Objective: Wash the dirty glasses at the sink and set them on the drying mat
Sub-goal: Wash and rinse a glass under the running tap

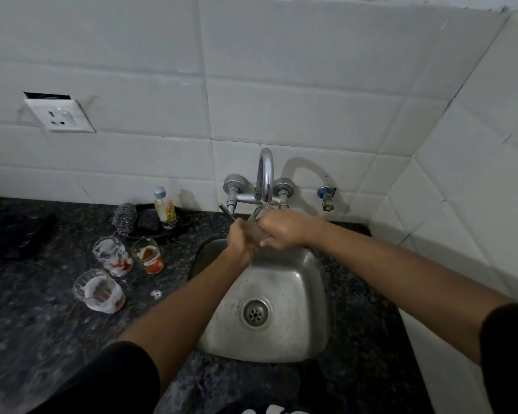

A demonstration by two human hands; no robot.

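Both my hands hold a clear glass (256, 218) under the spout of the chrome tap (265, 177), above the back of the steel sink (284, 282). My left hand (241, 239) wraps the glass from the left and below. My right hand (281, 230) grips it from the right, and most of the glass is hidden between them. Three dirty glasses stand on the dark counter to the left: a soapy one (112, 256), one with orange residue (148, 254), and a nearer soapy one (98, 290).
A small dish-soap bottle (165, 207) and a steel scrubber (124, 218) sit on a dark tray by the wall. A dark mat (15, 234) lies at the far left of the granite counter (42, 324). White tiled walls close the back and right.
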